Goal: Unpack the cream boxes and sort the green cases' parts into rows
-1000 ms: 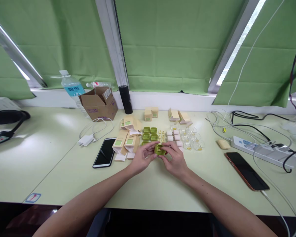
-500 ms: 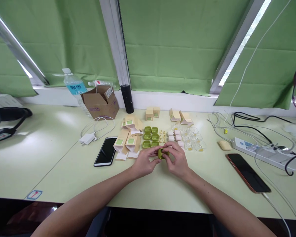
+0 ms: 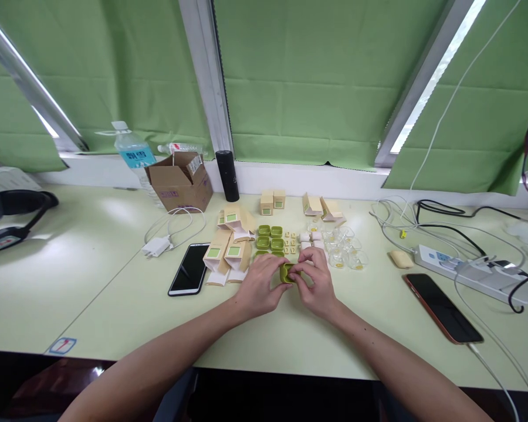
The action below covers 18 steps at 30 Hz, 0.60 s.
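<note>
Between my two hands, above the table, is a small green square tray (image 3: 286, 273), tilted on its side. The fingers and thumb of my left hand (image 3: 259, 285) grip its left edge. My right hand (image 3: 315, 285) pinches at its right side, with fingertips reaching inside; whether they hold something small there is hidden. Just beyond my hands stand several more green trays (image 3: 264, 242) in rows. Right of them lie tiny cream pieces (image 3: 293, 242), then white-pink rounded pieces (image 3: 305, 237) and clear plastic domes (image 3: 346, 244) with yellow spots.
Small folded cartons (image 3: 236, 251) lie left of the trays, beside a phone (image 3: 189, 269). An open cardboard box (image 3: 180, 186), a water bottle (image 3: 134, 152) and a black cylinder (image 3: 227, 176) stand behind. Right are a power strip (image 3: 470, 271), cables and a second phone (image 3: 443, 308).
My left fingers have shifted up and forward around the tray, now covering part of the nearest row of green trays. The tray has turned slightly.
</note>
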Motion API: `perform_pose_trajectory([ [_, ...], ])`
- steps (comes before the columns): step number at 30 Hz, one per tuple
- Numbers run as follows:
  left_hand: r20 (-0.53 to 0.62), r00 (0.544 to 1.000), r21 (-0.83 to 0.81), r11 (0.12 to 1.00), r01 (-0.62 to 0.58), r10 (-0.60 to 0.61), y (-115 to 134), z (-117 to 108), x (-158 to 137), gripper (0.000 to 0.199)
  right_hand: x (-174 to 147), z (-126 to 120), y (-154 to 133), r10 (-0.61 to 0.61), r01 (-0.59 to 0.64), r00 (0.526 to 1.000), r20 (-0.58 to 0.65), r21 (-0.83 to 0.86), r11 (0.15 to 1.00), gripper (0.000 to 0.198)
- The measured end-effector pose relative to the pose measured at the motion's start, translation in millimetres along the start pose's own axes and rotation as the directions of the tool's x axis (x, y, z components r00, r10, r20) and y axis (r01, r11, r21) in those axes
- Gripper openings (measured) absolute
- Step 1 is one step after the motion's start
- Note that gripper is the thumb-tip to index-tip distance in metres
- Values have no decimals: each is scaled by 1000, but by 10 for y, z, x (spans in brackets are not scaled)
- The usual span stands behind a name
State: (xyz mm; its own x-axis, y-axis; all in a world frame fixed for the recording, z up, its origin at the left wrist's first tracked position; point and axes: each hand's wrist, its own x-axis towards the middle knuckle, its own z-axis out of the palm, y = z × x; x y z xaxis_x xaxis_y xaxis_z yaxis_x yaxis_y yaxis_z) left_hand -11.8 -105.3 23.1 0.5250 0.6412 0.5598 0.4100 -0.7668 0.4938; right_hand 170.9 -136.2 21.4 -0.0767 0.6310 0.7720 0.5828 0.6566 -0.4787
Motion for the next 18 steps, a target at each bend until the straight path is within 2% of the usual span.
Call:
perform_pose_trajectory([
  [6, -48, 999, 141, 990, 1, 5, 44, -57, 14, 40, 35, -44, -48, -67, 65, 993, -92, -22, 998, 15],
  [12, -6, 993, 120, 985, 121, -121, -7, -57, 33, 41, 99, -131, 8, -45, 30, 978, -205, -73, 997, 11],
  [14, 7, 992, 121, 985, 123, -124, 5, -59, 31, 41, 108, -135, 99, -46, 16, 984, -174, -170, 985, 12],
  [18, 120, 988, 154, 985, 76, -95, 66, -49, 15, 44, 94, -74, 308, -61, 67, 998, 28, -412, 909, 18],
])
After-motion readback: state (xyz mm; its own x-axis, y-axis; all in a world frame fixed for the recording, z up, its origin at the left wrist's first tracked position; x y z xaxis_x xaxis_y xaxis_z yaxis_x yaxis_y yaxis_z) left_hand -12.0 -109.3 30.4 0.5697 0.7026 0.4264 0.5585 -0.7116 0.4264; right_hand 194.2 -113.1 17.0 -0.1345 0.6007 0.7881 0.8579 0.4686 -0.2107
